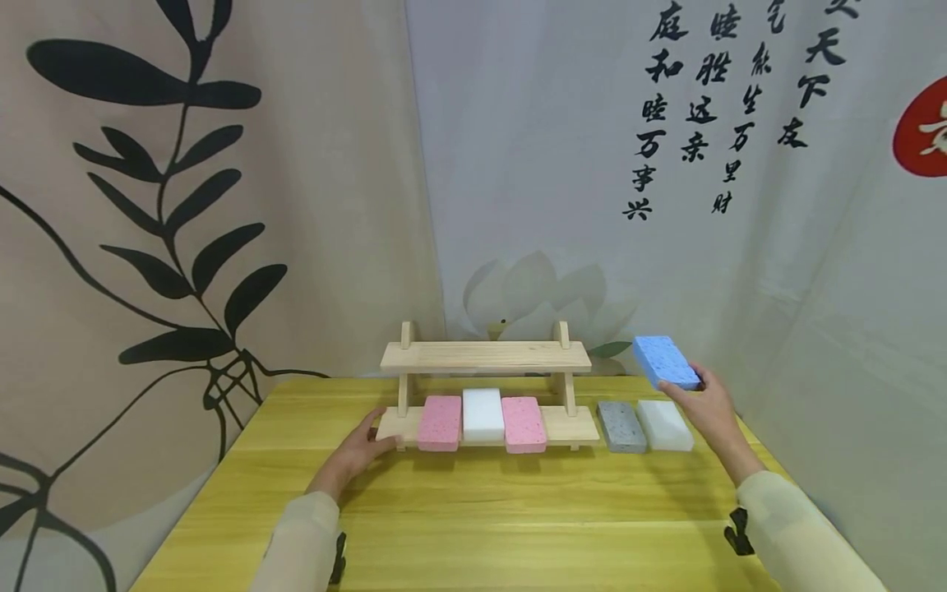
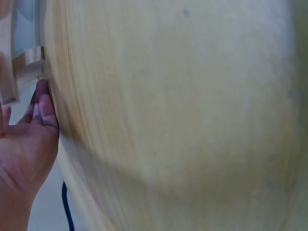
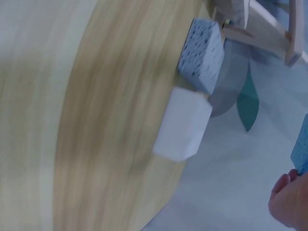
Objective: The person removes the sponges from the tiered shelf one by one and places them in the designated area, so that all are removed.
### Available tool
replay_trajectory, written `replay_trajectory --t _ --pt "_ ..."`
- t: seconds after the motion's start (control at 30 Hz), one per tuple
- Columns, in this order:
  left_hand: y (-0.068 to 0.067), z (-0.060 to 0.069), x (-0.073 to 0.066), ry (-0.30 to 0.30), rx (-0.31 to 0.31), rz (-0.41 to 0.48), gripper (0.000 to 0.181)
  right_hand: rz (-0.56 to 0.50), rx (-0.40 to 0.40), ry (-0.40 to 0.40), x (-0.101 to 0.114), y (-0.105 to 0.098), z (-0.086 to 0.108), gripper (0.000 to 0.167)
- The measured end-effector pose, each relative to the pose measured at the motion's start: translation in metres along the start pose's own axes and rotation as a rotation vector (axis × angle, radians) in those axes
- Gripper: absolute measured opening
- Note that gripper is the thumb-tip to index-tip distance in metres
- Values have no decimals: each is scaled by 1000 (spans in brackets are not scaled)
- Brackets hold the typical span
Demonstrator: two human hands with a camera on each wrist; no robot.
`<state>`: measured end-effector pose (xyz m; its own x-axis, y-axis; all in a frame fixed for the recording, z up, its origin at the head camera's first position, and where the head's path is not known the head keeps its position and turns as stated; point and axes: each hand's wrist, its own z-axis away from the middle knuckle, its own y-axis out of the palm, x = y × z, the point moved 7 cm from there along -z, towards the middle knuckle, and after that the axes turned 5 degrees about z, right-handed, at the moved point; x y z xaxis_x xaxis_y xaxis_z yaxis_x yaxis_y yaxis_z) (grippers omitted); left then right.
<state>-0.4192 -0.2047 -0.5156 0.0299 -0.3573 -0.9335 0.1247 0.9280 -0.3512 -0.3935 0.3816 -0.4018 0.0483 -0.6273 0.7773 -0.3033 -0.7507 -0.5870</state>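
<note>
A blue sponge (image 1: pixel 665 363) (image 3: pixel 301 147) is pinched by the right hand (image 1: pixel 712 411) (image 3: pixel 290 199), raised above the table's right side. The left hand (image 1: pixel 357 454) (image 2: pixel 29 149) grips the left end of the lower shelf of a two-tier wooden rack (image 1: pixel 484 356) (image 2: pixel 6 53). On that lower shelf a white block (image 1: pixel 483 414) lies between a pink sponge (image 1: pixel 440 423) on its left and another pink sponge (image 1: pixel 524 424) on its right. The upper shelf bears nothing.
Right of the rack, a grey sponge (image 1: pixel 621 427) (image 3: pixel 201 55) and a white block (image 1: pixel 665 425) (image 3: pixel 183 123) lie side by side on the wooden table (image 1: pixel 503 526). Behind the table hangs a pale curtain (image 1: pixel 348 189) with printed leaves and writing.
</note>
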Motion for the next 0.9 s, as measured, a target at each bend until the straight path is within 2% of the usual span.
replay_trajectory --t 0.23,0.5,0.9 --pt "0 2 -1 -1 -1 -5 83 45 -27 9 -22 -10 -3 92" --pt "0 3 -2 -2 -3 -15 83 45 -16 43 -46 -18 -1 92" --pt "0 1 0 -17 -4 -44 84 128 66 106 -85 -28 1 94"
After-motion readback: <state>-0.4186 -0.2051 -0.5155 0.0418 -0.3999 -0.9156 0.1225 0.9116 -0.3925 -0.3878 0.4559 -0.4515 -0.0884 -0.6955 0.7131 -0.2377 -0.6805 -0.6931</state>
